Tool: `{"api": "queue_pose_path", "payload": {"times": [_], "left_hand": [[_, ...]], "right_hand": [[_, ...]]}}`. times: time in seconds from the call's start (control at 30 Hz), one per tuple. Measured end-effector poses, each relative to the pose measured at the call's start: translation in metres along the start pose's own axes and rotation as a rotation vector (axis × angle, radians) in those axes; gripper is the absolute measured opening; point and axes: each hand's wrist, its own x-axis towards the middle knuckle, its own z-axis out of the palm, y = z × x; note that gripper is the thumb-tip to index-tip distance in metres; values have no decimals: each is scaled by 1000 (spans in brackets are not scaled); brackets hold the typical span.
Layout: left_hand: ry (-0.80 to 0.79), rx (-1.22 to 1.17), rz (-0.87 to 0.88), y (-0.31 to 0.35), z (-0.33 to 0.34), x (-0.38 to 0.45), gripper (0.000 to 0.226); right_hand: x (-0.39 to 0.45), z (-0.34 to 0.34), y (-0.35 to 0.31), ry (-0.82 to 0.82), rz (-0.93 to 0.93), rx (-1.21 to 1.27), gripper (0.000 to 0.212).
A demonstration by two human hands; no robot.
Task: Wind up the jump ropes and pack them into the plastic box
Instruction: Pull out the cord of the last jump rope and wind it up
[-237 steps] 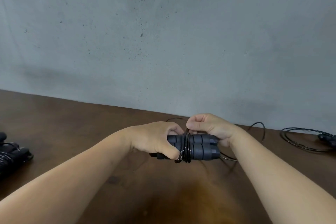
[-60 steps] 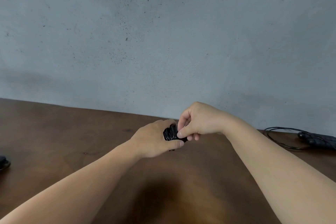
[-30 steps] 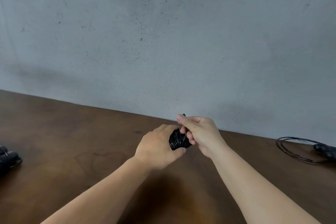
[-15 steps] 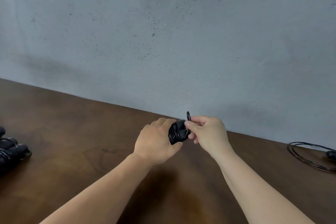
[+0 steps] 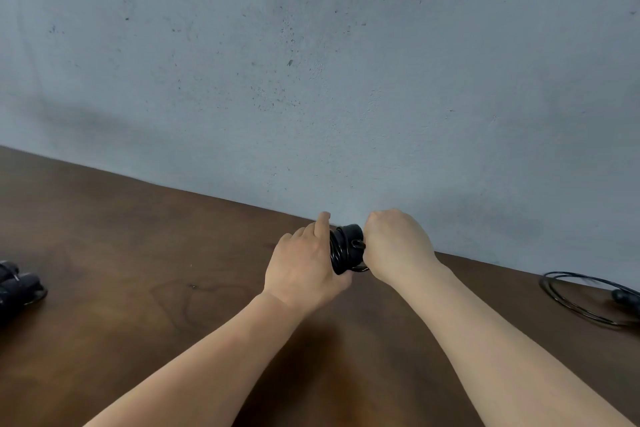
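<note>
We see the wound jump rope, a black bundle of handles with the cord wrapped many times around them, held above the brown table near its far edge, in front of the grey wall. It sits between the two hands. The left hand grips the bundle from the left side, its fingers curled around it and one finger pointing up. The right hand is closed against the right end of the bundle; its fingertips are hidden behind the hand, so we cannot tell exactly what they pinch, but a small loop of cord shows just beside it. On the table at the far left edge lies another wound rope. At the far right lies a loose rope, its cord in open rings, well apart from the hands.
</note>
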Motion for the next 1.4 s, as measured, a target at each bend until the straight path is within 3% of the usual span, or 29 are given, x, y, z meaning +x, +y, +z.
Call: {"api": "queue_pose_path", "payload": {"times": [0.13,0.23,0.4,0.47,0.6,0.77,0.97,1.23,1.4], "left_hand": [[-15,39,61,2,-2,4,80],[-15,15,74,0,-2,4,81],[27,-27,76,-5,-5,4,82],[39,-36,61,-4,-6,4,82],[41,-43,39,1,-6,3,82],[28,-22,37,3,-5,0,81],[30,-47,34,4,-10,0,53],[-30,-19,33,8,-13,5,52],[-46,-5,73,8,-13,5,52]], "right_hand": [[1,-2,0,-26,-49,-59,32],[6,2,4,-17,-164,-3,19],[10,5,30,-140,-17,719,6],[10,10,35,-134,12,808,7],[9,15,32,-32,-92,610,11],[3,13,29,-19,-199,401,17],[0,11,23,48,-57,523,10],[1,4,23,41,53,464,10],[3,8,32,-15,35,550,12]]}}
